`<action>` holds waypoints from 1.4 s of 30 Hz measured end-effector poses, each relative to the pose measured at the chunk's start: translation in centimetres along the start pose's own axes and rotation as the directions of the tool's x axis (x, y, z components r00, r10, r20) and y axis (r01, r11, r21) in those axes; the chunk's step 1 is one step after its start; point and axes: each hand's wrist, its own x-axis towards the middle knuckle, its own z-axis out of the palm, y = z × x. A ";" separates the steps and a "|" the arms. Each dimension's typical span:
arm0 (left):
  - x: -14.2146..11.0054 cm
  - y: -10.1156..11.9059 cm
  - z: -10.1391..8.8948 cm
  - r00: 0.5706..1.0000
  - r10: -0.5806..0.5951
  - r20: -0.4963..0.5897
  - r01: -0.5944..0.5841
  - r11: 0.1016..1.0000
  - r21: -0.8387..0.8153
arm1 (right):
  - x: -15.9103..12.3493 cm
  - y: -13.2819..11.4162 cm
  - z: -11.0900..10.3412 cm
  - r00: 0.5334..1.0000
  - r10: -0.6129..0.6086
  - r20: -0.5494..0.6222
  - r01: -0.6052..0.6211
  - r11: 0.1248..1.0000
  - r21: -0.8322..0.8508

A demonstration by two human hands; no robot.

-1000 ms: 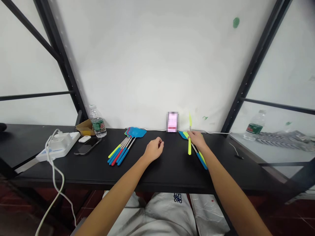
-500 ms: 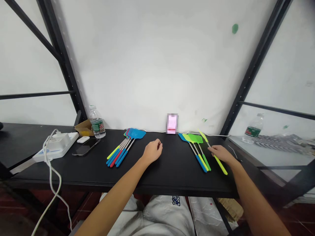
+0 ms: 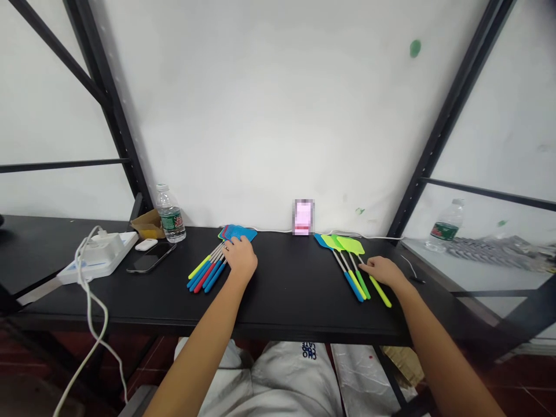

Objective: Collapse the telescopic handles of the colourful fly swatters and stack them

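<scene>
On the left, several fly swatters [image 3: 209, 274] with blue, red and yellow handles lie overlapped in a slanted fan, blue heads on top. My left hand [image 3: 241, 256] is over their metal shafts, its fingers somewhat apart at the front blue swatter's shaft; the thumb is hidden. On the right lies a second row: a blue-handled fly swatter [image 3: 354, 287], a yellow one and a green one. My right hand [image 3: 382, 271] pinches the shaft of the yellow-green fly swatter [image 3: 380, 291] at that row's right end, which lies on the table beside the green one.
A phone-like pink screen [image 3: 303, 218] leans on the wall. To the left are a water bottle [image 3: 172, 220], a cardboard box [image 3: 147, 223], a white case [image 3: 146, 245], a dark phone [image 3: 152, 258] and a power strip [image 3: 99, 258] with cables. A short cable [image 3: 416, 280] lies far right.
My right hand carried the yellow-green fly swatter rightward and laid it flat at the end of the right row. My left hand moved left from mid-table onto the left fan of swatters.
</scene>
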 end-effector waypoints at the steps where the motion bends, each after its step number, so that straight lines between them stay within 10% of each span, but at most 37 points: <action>1: 0.3 -0.4 0.1 0.999 -0.034 0.000 0.034 0.999 0.014 | 0.0 0.0 0.0 1.000 0.006 0.000 -0.006 1.000 0.004; 30: 1.7 -1.5 0.6 0.925 0.013 0.380 0.012 0.998 -0.064 | -0.7 -0.5 -0.6 0.988 0.055 -0.142 -0.039 0.993 0.111; 36: 1.6 -1.1 0.8 0.930 0.028 0.367 0.021 0.991 -0.129 | -3.2 -6.4 -2.9 0.753 0.115 -0.648 0.053 0.971 0.233; 42: 1.1 -0.3 0.5 0.943 0.179 0.282 -0.114 0.966 -0.231 | -4.1 -19.0 0.8 0.827 -0.226 -0.515 0.479 0.762 0.435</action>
